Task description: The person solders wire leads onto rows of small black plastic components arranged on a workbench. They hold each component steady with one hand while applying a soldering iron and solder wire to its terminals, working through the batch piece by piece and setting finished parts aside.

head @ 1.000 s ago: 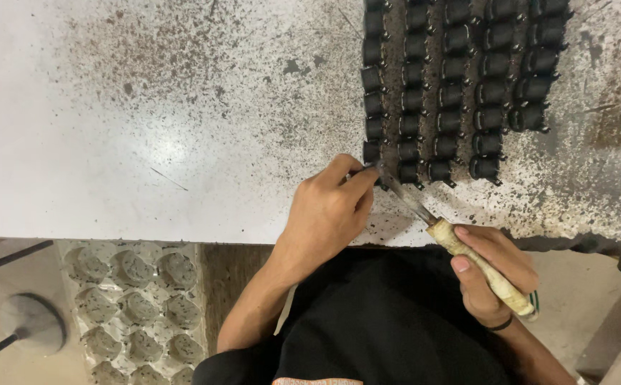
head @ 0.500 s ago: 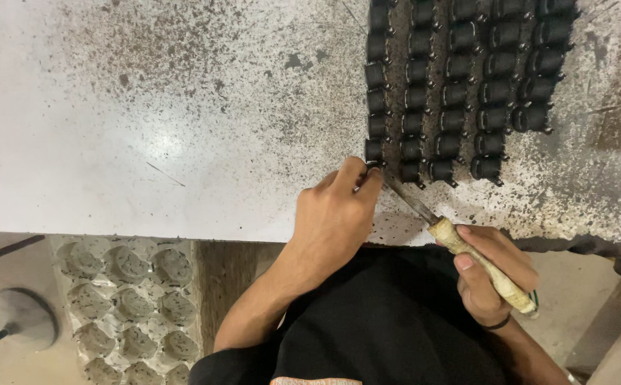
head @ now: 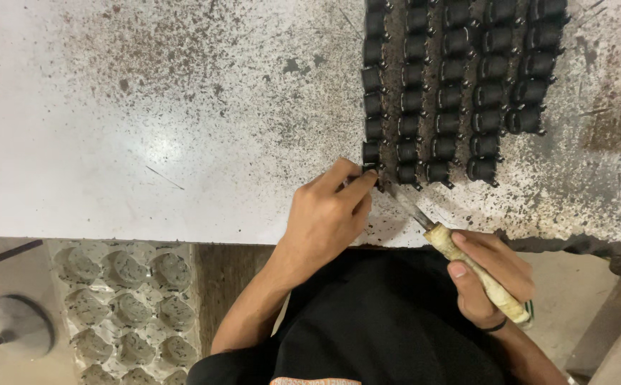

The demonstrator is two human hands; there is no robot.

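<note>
Near the lower middle of the frame the left hand (head: 328,214) lies on the pale, speckled desk (head: 146,142), its fingers curled together and pinching a small black part (head: 372,171) at the bottom end of the leftmost row. To the lower right, the right hand (head: 489,274) is closed around the light wooden handle of a knife (head: 460,257), which slants up and to the left; its thin blade reaches toward the pinched part, and the tip sits just beside the left fingertips, though whether it touches the part cannot be told. Above both hands, in the upper right of the frame, rows of small black parts (head: 453,93) stand in several columns on a dark, stained patch of the desk, close together and roughly even. A dark band shows at the right wrist. The person's black shirt (head: 382,328) fills the bottom centre below the desk edge. In the lower left, below the desk, a grey moulded tray (head: 121,306) with round pockets lies on the floor, and a round grey base (head: 18,324) stands just left of it.
</note>
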